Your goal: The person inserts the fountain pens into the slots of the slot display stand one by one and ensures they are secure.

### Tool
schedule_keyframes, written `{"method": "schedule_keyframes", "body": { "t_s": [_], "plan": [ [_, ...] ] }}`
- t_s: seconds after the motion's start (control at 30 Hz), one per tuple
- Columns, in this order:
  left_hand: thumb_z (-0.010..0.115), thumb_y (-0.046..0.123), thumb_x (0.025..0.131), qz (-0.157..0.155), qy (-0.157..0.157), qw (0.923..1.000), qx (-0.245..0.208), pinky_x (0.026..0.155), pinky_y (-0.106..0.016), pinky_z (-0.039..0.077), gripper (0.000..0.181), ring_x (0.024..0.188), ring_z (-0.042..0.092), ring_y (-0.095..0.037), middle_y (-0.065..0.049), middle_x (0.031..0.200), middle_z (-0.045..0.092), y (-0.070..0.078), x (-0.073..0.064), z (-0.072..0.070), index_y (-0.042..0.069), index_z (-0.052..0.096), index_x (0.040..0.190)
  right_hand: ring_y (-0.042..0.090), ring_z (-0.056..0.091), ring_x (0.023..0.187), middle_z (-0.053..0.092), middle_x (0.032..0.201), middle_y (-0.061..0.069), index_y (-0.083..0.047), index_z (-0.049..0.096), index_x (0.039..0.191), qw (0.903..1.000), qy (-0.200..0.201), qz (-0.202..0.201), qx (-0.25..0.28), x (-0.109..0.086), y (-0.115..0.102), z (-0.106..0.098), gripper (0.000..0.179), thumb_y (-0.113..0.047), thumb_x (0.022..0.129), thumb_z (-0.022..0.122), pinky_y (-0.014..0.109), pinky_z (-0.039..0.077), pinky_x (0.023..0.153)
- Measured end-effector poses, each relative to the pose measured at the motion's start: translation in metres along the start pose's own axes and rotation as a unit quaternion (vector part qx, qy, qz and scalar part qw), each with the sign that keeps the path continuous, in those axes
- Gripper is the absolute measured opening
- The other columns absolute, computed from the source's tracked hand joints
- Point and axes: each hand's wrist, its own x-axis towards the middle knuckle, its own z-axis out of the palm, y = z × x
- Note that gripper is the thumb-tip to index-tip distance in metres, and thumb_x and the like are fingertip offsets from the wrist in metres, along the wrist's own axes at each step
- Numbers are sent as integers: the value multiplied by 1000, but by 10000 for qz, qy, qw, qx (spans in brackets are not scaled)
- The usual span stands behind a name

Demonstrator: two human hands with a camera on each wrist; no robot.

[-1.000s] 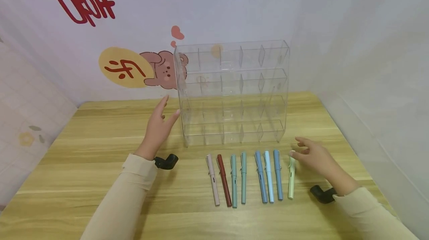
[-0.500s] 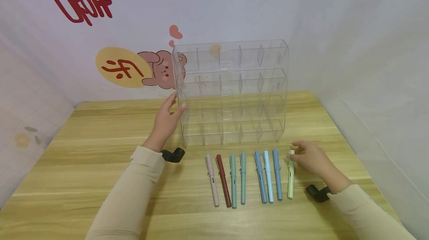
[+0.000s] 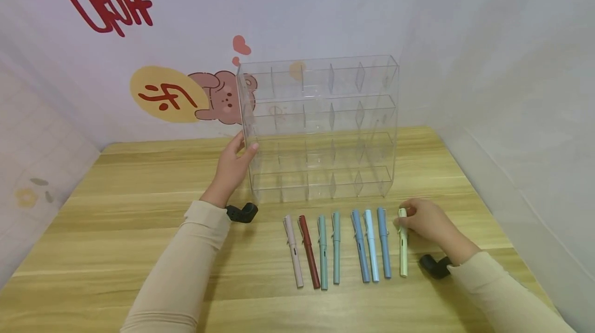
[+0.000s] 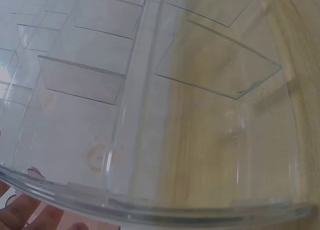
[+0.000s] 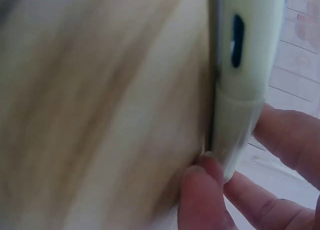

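Observation:
A clear acrylic rack (image 3: pixel 332 79), with four-sided compartments in stacked tiers, stands upright at the back of the table. My left hand (image 3: pixel 230 170) grips its left side panel, thumb in front and fingers behind. In the left wrist view, fingertips (image 4: pixel 42 217) show through the clear panel. My right hand (image 3: pixel 433 223) pinches the cap end of a pale green pen (image 3: pixel 403 260), which lies at the right end of a row. The right wrist view shows fingers (image 5: pixel 197 197) on both sides of the pen's cap (image 5: pixel 232 130).
Left of the green pen lie a blue pen (image 3: pixel 385 250), a light blue pen (image 3: pixel 372 250), another blue pen (image 3: pixel 361 250), two teal pens (image 3: pixel 337 255), a dark red pen (image 3: pixel 311 258) and a pinkish-grey pen (image 3: pixel 295 255). A printed white curtain (image 3: pixel 465 38) hangs behind the table (image 3: pixel 116 230).
My left hand has moved right onto the rack's side panel and taken hold of it. My right hand has come down and left, closing its fingers on the pale green pen.

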Motion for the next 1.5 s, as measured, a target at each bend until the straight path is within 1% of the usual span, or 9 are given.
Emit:
{"method": "schedule_keyframes", "body": {
  "t_s": [0.13,0.4,0.63,0.77,0.87,0.97,1.13,1.37,1.5],
  "plan": [
    [53,33,100,-34,5,9998,-174,107,-52,34,56,138,36,-29,-7,153,35,0,0,0,20,33,151,29,60,88,65,99,22,16,54,119,10000,-4,59,63,0,-1,1,53,-20,84,72,44,51,74],
    [56,31,99,-239,151,9977,-615,107,-48,35,56,135,41,-29,-11,149,41,-2,-2,3,13,38,148,23,58,78,61,98,20,11,57,113,9988,7,226,432,-1,1,2,42,-17,85,70,33,51,62],
    [58,31,98,-274,385,9948,-899,106,-47,37,53,132,44,-28,-11,147,43,-5,-4,6,10,43,145,26,61,82,57,108,31,13,55,116,9970,90,377,677,-1,4,1,40,-13,88,64,36,54,65],
    [59,32,97,-332,460,9941,-925,104,-46,39,54,130,47,-27,-12,145,46,-5,-5,7,9,45,143,26,61,85,57,108,29,14,55,116,9938,145,433,1017,-2,5,0,38,-11,89,63,36,55,66],
    [59,32,97,-362,513,9939,-909,103,-45,41,52,128,49,-26,-11,142,48,-5,-6,7,8,46,142,23,62,79,57,106,26,13,54,116,9894,181,485,1354,-3,6,-2,36,-11,90,62,35,55,66],
    [60,31,96,-389,569,9933,-929,103,-44,41,51,127,50,-26,-12,140,50,-4,-7,8,7,48,140,19,63,75,55,110,29,14,51,119,9848,210,490,1654,-6,6,-9,38,-11,92,60,35,56,68],
    [60,28,96,-414,666,9915,-1034,102,-42,42,49,126,51,-27,-15,138,50,-4,-9,10,3,49,137,14,65,79,54,119,31,15,45,128,9803,393,351,1903,-10,1,-29,47,-16,96,57,34,57,73],
    [60,24,97,-348,725,9893,-1215,101,-43,42,45,123,53,-28,-16,135,51,-3,-11,12,1,48,134,-5,59,81,51,126,24,11,41,136,9754,827,210,2033,-10,-16,-57,55,-24,97,57,26,55,75],
    [59,25,97,-334,703,9888,-1273,101,-43,42,46,123,52,-27,-16,135,50,-5,-11,12,1,47,134,-8,57,82,52,120,15,11,41,137,9692,1077,122,2212,-9,-32,-69,55,-24,97,56,23,55,75]
  ]
}}
